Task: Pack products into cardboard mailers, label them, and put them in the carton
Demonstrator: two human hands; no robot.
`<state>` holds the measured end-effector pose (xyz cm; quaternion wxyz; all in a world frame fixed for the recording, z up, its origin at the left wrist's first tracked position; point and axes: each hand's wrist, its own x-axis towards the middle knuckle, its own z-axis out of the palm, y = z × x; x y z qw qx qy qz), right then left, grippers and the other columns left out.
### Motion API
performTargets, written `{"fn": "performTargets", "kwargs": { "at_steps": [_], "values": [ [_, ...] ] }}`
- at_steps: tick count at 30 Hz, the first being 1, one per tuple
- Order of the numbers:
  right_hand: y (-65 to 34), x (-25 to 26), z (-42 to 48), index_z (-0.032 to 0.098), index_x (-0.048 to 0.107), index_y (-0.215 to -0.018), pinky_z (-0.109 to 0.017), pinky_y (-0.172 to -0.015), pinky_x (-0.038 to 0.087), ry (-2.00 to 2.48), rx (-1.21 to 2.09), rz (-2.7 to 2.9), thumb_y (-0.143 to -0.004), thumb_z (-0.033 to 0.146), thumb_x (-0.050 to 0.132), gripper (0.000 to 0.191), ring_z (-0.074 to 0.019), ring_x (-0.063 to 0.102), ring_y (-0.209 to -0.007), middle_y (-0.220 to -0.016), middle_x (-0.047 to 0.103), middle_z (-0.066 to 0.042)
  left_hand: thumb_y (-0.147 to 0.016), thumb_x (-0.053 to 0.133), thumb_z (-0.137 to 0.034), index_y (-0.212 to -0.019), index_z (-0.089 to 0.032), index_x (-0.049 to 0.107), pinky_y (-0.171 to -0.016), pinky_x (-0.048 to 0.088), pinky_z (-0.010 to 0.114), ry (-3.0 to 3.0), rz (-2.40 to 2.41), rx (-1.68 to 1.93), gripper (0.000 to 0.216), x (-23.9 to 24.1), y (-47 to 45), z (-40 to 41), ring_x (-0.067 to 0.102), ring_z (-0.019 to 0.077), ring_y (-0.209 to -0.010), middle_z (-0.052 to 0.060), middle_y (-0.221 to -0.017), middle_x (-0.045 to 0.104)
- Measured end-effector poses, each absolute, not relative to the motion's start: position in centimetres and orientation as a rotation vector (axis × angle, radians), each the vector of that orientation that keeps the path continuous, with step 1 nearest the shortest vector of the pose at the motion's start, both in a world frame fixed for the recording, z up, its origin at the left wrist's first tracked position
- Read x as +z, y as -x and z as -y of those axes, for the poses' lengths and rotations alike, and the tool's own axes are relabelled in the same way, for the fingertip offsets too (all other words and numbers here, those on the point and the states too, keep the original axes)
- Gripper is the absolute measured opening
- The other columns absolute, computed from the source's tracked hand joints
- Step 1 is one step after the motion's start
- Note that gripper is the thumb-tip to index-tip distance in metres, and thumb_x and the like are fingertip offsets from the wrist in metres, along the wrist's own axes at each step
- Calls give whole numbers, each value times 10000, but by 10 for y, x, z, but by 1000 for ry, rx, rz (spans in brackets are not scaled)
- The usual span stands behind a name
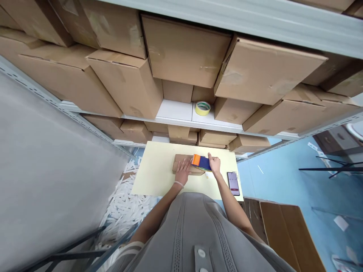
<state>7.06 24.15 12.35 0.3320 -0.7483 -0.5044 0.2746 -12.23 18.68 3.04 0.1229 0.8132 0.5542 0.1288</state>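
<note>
A small cardboard box (179, 163) lies on a pale yellow table (153, 173). My left hand (183, 170) rests flat on the box top, fingers stretched out. My right hand (214, 164) grips an orange and blue tape dispenser (200, 161) that sits on the box's right part.
A phone (233, 183) lies on the table's right edge. A roll of yellowish tape (202, 108) sits on a shelf among stacked cardboard boxes (184, 53). White paper strips (124, 206) litter the floor at left. An open carton (283, 230) stands at lower right.
</note>
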Motion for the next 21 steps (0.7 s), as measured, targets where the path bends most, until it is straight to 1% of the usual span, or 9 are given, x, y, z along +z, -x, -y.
{"fn": "performTargets", "kwargs": {
  "at_steps": [4, 7, 9, 11, 13, 14, 16, 19, 21],
  "values": [
    [-70, 116, -243, 253, 267, -394, -273, -483, 248, 1973, 666, 1360, -841, 663, 336, 611, -110, 281, -422, -384, 307, 25, -897, 470, -248, -1430, -161, 393, -1193, 114, 522, -2344, -1556, 390, 545, 35, 125, -185, 149, 246, -1458, 103, -1501, 379],
    [-72, 112, -241, 247, 292, -390, -270, -500, 257, 1980, 649, 1376, -852, 643, 320, 609, -116, 311, -427, -391, 349, 12, -935, 402, -273, -1348, -180, 497, -1185, 162, 509, -2097, -1505, 554, 434, 43, 128, -188, 270, 234, -1425, 88, -1431, 484],
    [-73, 110, -240, 245, 301, -390, -269, -509, 263, 1981, 636, 1393, -858, 636, 307, 610, -121, 325, -433, -395, 367, 4, -972, 309, -335, -1274, -178, 562, -1152, 273, 474, -1735, -1460, 722, 425, 50, 128, -193, 425, 224, -1340, 88, -1343, 573],
    [-74, 109, -238, 245, 314, -391, -268, -512, 267, 1985, 619, 1408, -866, 629, 295, 612, -127, 338, -440, -400, 388, -7, -986, 212, -431, -1210, -160, 602, -1067, 408, 439, -1308, -1353, 822, 525, 58, 128, -200, 576, 219, -1190, 110, -1242, 640],
    [-73, 109, -238, 242, 341, -392, -268, -513, 273, 1996, 599, 1427, -876, 618, 288, 615, -132, 358, -444, -411, 424, -23, -976, 170, -513, -1147, -135, 624, -972, 493, 424, -942, -1213, 835, 616, 65, 125, -209, 663, 218, -1029, 140, -1141, 681],
    [-73, 110, -238, 238, 360, -395, -268, -515, 277, 2005, 589, 1442, -881, 611, 286, 617, -134, 371, -446, -419, 447, -32, -968, 199, -537, -1107, -126, 634, -940, 514, 421, -802, -1159, 833, 614, 69, 124, -213, 683, 214, -961, 148, -1084, 697],
    [-72, 111, -239, 226, 406, -405, -265, -521, 288, 2039, 571, 1475, -897, 589, 278, 624, -138, 407, -453, -437, 494, -47, -933, 378, -544, -1009, -124, 648, -894, 536, 405, -627, -1113, 854, 505, 75, 120, -220, 696, 202, -858, 139, -960, 716],
    [-70, 115, -239, 202, 497, -439, -251, -539, 312, 2121, 566, 1523, -924, 541, 262, 637, -147, 486, -483, -479, 569, -66, -797, 669, -442, -862, -139, 655, -844, 546, 369, -566, -1142, 911, 310, 80, 117, -227, 688, 188, -782, 85, -780, 704],
    [-69, 118, -239, 185, 563, -480, -244, -558, 333, 2173, 559, 1558, -940, 508, 253, 642, -158, 546, -526, -528, 623, -84, -732, 741, -378, -803, -144, 657, -816, 543, 358, -576, -1169, 939, 259, 81, 117, -230, 680, 190, -767, 63, -707, 688]
  ]
}}
